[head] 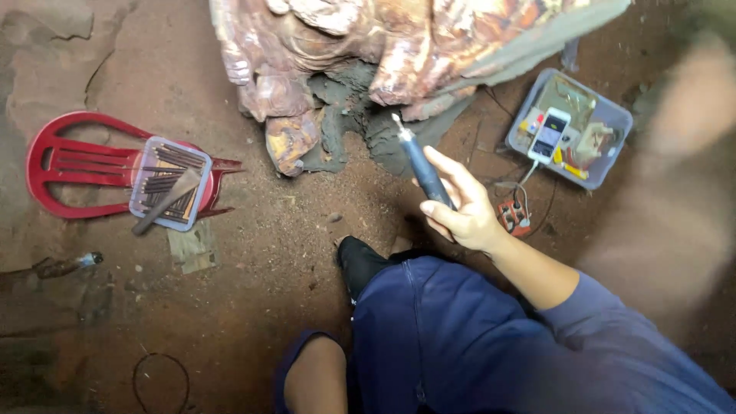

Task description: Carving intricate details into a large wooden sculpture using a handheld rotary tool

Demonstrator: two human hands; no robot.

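The rotary carving tool (420, 165) is a slim, pen-shaped handpiece with a dark blue-grey body that is narrowing toward a pale metal collar and a thin bit at its upper end. It is sitting in the right hand (460, 211), tilting up and to the left, with its tip pointing at the grey, rough-cut hollow low on the wooden carving (337, 61); whether the bit is touching the wood cannot be told.

The right hand is gripping the tool's lower half, the fingers (448, 165) closing narrowly around the barrel while the index finger is lying stretched along it toward the tip. The wrist is coming out of a blue sleeve (606, 337) from the lower right. The left hand is not showing clearly: a pale, blurred shape is filling the right edge of the view, and it cannot be told what it is or how it is held.

The carving, reddish-brown with glossy rounded folds, is standing just above the hand. To the right of the hand, a clear plastic tray (613, 115) is holding a phone (550, 134) and small oddments, with a white cable running down from it. Well to the left of the hand, a red plastic chair (69, 165) is lying flat on the earth floor, with a small tray of chisels (165, 180) resting on it and a mallet (169, 199) lying across that tray. Below the hand, a knee in dark blue trousers (437, 330) is bending forward.
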